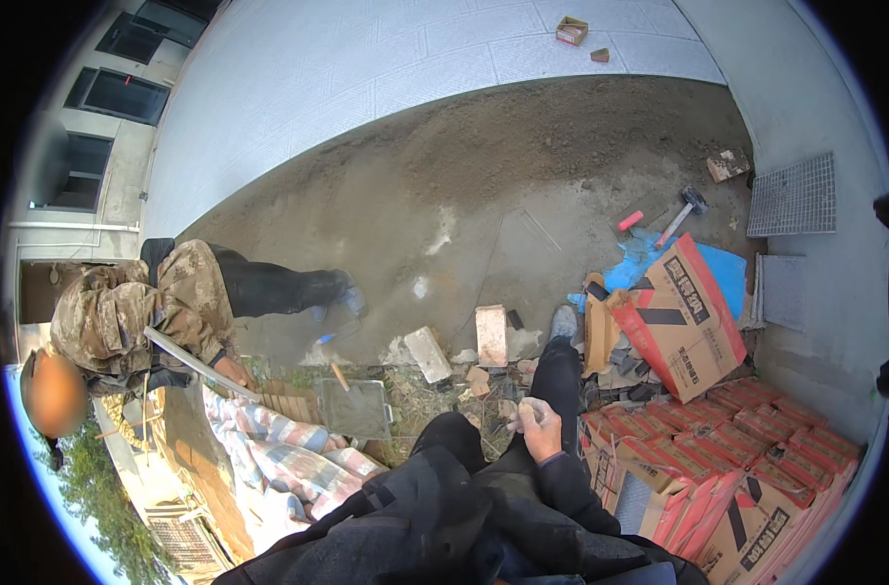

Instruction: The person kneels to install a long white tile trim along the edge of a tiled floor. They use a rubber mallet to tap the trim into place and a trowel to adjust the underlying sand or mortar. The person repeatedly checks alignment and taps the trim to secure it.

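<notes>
My right hand (539, 430) is in front of my right thigh, its fingers curled together and their tips pale with dust. Whether something small is pinched in them, I cannot make out. Just beyond it, broken bits of brick and rubble lie by my shoe. A pale brick (491, 335) and a whitish block (427, 354) rest on the edge of the grey ground ahead. My left hand does not show; only dark clothing fills the lower middle.
Stacked red-and-brown tile boxes (747, 429) stand at right, beside an opened carton (683, 317). Beyond lie a hammer (680, 216) and blue sheeting (639, 255). At left a person (171, 302) in camouflage bends over a long straight bar (200, 366), near a checked cloth (278, 444) and a grey tub (355, 408).
</notes>
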### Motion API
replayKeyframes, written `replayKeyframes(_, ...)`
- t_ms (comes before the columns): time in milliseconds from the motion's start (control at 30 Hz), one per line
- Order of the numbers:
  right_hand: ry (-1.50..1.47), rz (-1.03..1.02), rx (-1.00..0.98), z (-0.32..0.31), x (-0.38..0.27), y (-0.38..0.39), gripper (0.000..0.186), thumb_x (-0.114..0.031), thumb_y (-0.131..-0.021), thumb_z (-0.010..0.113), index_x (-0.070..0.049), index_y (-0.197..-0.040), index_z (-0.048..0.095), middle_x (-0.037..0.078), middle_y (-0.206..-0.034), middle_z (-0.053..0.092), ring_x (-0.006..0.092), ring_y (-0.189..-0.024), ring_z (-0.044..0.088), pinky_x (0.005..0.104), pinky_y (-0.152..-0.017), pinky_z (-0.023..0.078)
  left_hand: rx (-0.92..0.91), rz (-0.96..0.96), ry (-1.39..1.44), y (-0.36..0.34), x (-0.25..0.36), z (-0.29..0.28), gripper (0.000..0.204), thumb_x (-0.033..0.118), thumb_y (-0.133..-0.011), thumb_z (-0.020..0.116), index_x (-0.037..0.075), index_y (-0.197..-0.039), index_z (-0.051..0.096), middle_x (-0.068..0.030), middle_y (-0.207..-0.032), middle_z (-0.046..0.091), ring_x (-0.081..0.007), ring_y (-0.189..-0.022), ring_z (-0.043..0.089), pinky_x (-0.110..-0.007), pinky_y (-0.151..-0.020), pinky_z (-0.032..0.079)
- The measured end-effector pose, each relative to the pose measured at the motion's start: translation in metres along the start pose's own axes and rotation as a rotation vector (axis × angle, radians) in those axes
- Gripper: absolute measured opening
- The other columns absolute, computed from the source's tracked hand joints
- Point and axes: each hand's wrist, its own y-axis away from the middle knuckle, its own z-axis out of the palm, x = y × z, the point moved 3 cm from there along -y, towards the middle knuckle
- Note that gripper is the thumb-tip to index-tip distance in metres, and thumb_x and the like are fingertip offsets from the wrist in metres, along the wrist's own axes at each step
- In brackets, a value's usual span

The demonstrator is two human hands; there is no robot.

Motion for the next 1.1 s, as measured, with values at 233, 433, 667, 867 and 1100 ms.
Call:
replayKeyframes(233, 0.255, 0.001, -0.062, -0.01, -0.13, -0.067, 0.039, -0.027, -0.106, 0.063, 0.006, -0.126, 0.061, 0.015, -0.093, 0.075, 0.0203, -0.072, 0.074, 0.0286, -0.063, 0.054, 0.122, -0.082, 0.101, 0.023, 0.051, -0.076, 0.036, 0.037, -0.095, 0.063, 0.008, -0.113, 0.074, -0.0197, -0.107, 0.075, -0.0401, -0.105, 0.07, -0.049, -0.089, 0.055)
replayKeyframes(433, 0.428, -0.094, -0.158, 0.038, -0.217, -0.137, 0.04, -0.027, -0.106, 0.064, 0.007, -0.127, 0.06, 0.015, -0.092, 0.074, 0.0204, -0.072, 0.074, 0.0293, -0.064, 0.056, 0.168, -0.178, 0.225, 0.008, 0.047, -0.099, 0.036, 0.037, -0.095, 0.063, 0.008, -0.113, 0.074, -0.0197, -0.107, 0.074, -0.0401, -0.106, 0.07, -0.049, -0.09, 0.054)
replayKeyframes(667, 0.464, -0.207, -0.289, 0.186, -0.26, -0.192, 0.036, -0.022, -0.106, 0.064, 0.007, -0.126, 0.059, 0.016, -0.09, 0.073, 0.0198, -0.07, 0.072, 0.0294, -0.063, 0.057, 0.124, -0.218, 0.323, -0.089, 0.036, -0.155, 0.037, 0.038, -0.095, 0.063, 0.009, -0.114, 0.074, -0.0197, -0.107, 0.074, -0.0401, -0.108, 0.069, -0.05, -0.091, 0.054)
replayKeyframes(867, 0.694, -0.213, -0.378, 0.344, -0.293, -0.215, 0.034, -0.017, -0.105, 0.063, 0.012, -0.122, 0.06, 0.017, -0.087, 0.074, 0.0199, -0.07, 0.074, 0.03, -0.065, 0.058, 0.344, -0.127, 0.438, -0.173, 0.053, -0.285, 0.037, 0.039, -0.094, 0.062, 0.008, -0.111, 0.075, -0.0204, -0.106, 0.074, -0.0414, -0.107, 0.068, -0.051, -0.091, 0.053)
replayKeyframes(1100, 0.799, -0.245, -0.465, 0.49, -0.333, -0.247, 0.032, -0.017, -0.104, 0.063, 0.012, -0.119, 0.063, 0.017, -0.086, 0.074, 0.0192, -0.069, 0.073, 0.0291, -0.064, 0.057, 0.356, 0.009, 0.529, -0.167, 0.042, -0.348, 0.037, 0.041, -0.096, 0.063, 0.009, -0.11, 0.077, -0.0196, -0.108, 0.075, -0.0425, -0.107, 0.068, -0.05, -0.096, 0.052)
